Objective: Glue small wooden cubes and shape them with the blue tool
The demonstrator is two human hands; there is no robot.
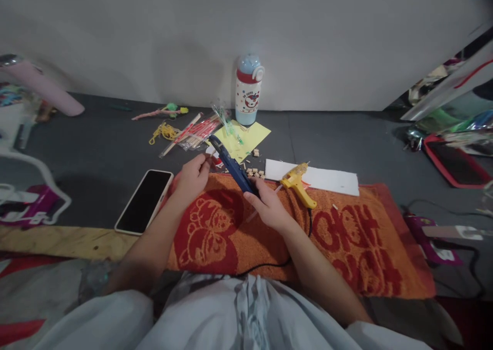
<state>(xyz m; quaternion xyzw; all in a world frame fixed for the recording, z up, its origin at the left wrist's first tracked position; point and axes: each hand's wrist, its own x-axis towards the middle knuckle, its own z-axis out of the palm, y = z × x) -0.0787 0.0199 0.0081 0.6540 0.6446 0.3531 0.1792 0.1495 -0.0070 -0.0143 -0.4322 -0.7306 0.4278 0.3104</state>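
Observation:
My right hand (268,206) is wrapped round the lower end of a long dark blue hand tool (233,165), whose kind I cannot make out. It slants up and left, away from me. Close to the tool's far end, my left hand (194,174) pinches a thin pale stick (211,155), mostly hidden by the fingers. Small cut wooden pieces (254,173) lie just beyond the tool. To the right of my right hand, a yellow glue gun (298,183) rests partly on a white strip (331,179) and partly on the orange towel (269,250).
A phone (144,202) lies left of the towel. Behind are a yellow sheet (254,134), a bottle (248,91), packaged sticks (200,132) and yellow cord (165,132). The glue gun's black cable (269,264) crosses the towel. A red-framed object (456,160) lies far right.

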